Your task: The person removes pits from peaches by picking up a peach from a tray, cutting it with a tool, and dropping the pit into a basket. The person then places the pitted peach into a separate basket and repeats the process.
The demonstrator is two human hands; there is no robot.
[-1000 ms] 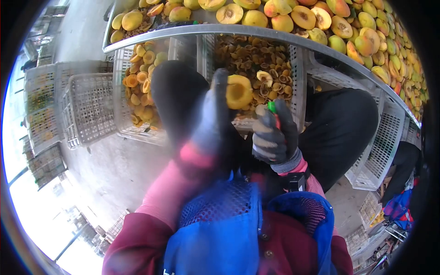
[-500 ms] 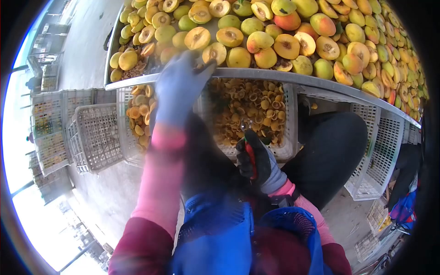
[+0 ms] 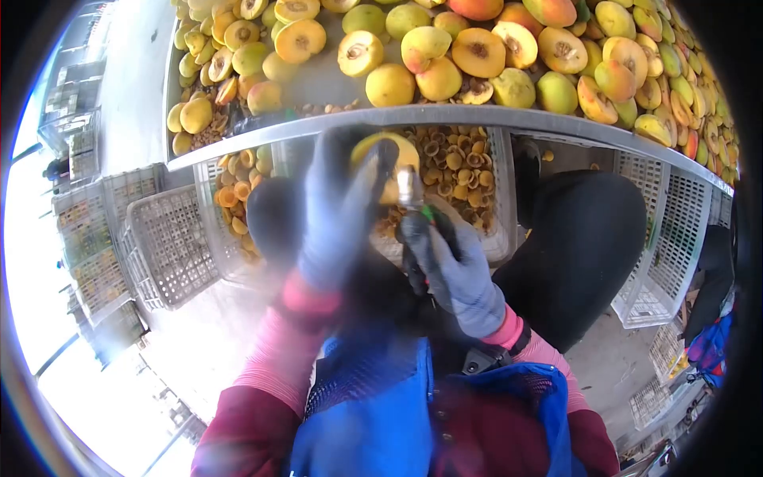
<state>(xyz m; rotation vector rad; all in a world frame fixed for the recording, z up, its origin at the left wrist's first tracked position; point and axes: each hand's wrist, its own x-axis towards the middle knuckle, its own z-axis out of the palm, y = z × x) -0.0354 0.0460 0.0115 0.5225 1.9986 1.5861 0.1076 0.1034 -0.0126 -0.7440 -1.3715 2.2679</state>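
Blurred by motion, my left hand [image 3: 338, 203] wears a grey-blue glove with dark fingers, closed around a yellow peach half [image 3: 407, 149] just below the table edge. In the gloved fist of my right hand [image 3: 457, 274] is a pitting spoon [image 3: 406, 188] with a shiny metal head. The spoon's head is up against the peach half; blur hides whether it is inside the flesh. Beneath both hands stands a white crate [image 3: 501, 187] holding many small cup-shaped peach pieces [image 3: 457, 163]. Whole and halved peaches [image 3: 478, 54] lie on the metal-edged table [image 3: 453, 117] above.
To the left, another crate [image 3: 208, 179] holds peach halves, beside a grey perforated crate [image 3: 171, 250] and stacked crates. White crates [image 3: 664, 254] stand right of my knee. A co-worker's dark-clad leg [image 3: 710, 274] shows at far right.
My left hand has come down from the fruit on the table with a peach half in it. My right hand has raised the pitting spoon to meet it.
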